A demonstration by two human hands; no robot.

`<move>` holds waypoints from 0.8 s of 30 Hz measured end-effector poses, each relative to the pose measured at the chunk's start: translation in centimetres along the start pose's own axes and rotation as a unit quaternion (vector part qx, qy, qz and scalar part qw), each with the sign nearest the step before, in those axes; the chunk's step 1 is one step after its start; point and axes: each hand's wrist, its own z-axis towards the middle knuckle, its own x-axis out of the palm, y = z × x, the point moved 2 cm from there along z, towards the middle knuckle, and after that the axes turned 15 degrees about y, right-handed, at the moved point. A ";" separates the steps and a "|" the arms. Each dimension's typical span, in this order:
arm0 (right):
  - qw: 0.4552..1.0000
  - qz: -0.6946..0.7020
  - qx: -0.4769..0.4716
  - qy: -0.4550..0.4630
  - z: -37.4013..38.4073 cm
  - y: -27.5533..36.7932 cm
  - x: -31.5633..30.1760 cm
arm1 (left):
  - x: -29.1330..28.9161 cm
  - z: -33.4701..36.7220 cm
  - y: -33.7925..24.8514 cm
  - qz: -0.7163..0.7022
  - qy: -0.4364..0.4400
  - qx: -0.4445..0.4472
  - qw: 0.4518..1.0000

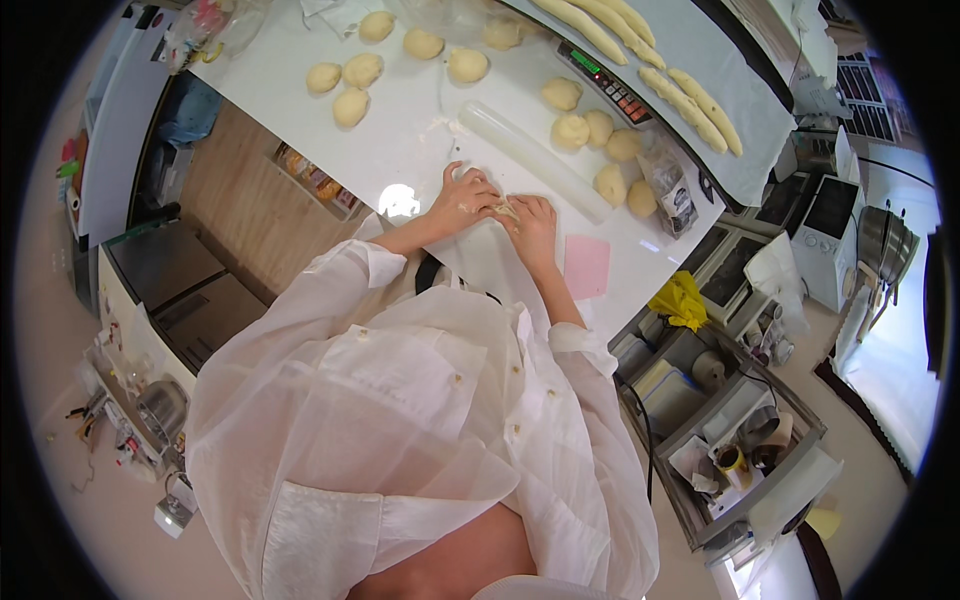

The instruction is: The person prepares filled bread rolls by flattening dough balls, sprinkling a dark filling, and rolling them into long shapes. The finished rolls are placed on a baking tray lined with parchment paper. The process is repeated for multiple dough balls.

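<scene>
At the near edge of the white table (395, 150), my left hand (464, 203) and my right hand (532, 232) work close together. Their curled fingers pinch a small pale piece of dough (507, 209), most of which the fingers hide. Just beyond my hands lies a long translucent rolling pin (535, 162), slanting down to the right. A pink flat scraper (586, 267) rests to the right of my right wrist. White flour smudges mark the tabletop near the pin's left end.
Several round dough balls (468, 65) sit at the far left, and more dough balls (571, 131) lie right of the pin. A digital scale (605, 82) borders a lined tray (752, 178) bearing long dough ropes (690, 108). A clear plastic bag (668, 185) stands at the right edge.
</scene>
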 end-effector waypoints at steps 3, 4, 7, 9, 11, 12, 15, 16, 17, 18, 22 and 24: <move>0.998 0.048 0.019 0.021 1.0 -0.3 0.8 | -0.5 1.0 0.7 -0.006 0.001 0.019 1.000; 0.996 0.078 0.036 0.030 1.2 -0.6 1.1 | -0.4 1.2 0.8 0.000 0.009 0.025 1.000; 0.991 0.115 0.059 0.044 1.2 -1.3 1.2 | -0.2 0.8 0.7 0.010 -0.005 0.040 0.999; 0.990 0.120 0.066 0.044 1.3 -1.4 1.1 | -0.2 0.0 0.8 0.019 -0.015 0.040 0.999; 0.989 0.125 0.076 0.037 1.2 -1.8 1.5 | -1.5 -0.7 -0.1 0.034 -0.012 0.035 0.999; 0.989 0.123 0.072 0.034 1.0 -1.9 1.6 | -1.4 -0.8 -0.3 0.036 -0.007 0.031 0.999; 0.990 0.128 0.057 0.032 1.2 -1.5 1.9 | -0.6 -1.2 0.0 0.049 -0.006 0.019 0.999; 0.989 0.132 0.058 0.032 1.2 -1.5 1.9 | -0.3 -1.0 0.1 0.052 -0.015 0.026 0.998; 0.988 0.137 0.060 0.032 1.2 -1.5 2.0 | 0.0 -0.8 0.3 0.056 -0.025 0.032 0.998; 0.985 0.155 0.069 0.034 1.2 -1.5 2.1 | 0.2 -0.7 0.6 0.055 -0.026 0.042 0.997; 0.986 0.137 0.073 0.067 1.6 -1.7 2.2 | -0.1 0.1 1.3 0.024 -0.021 0.067 0.997; 0.985 0.127 0.078 0.086 1.9 -2.1 2.4 | -0.5 0.6 1.4 -0.003 -0.006 0.072 0.997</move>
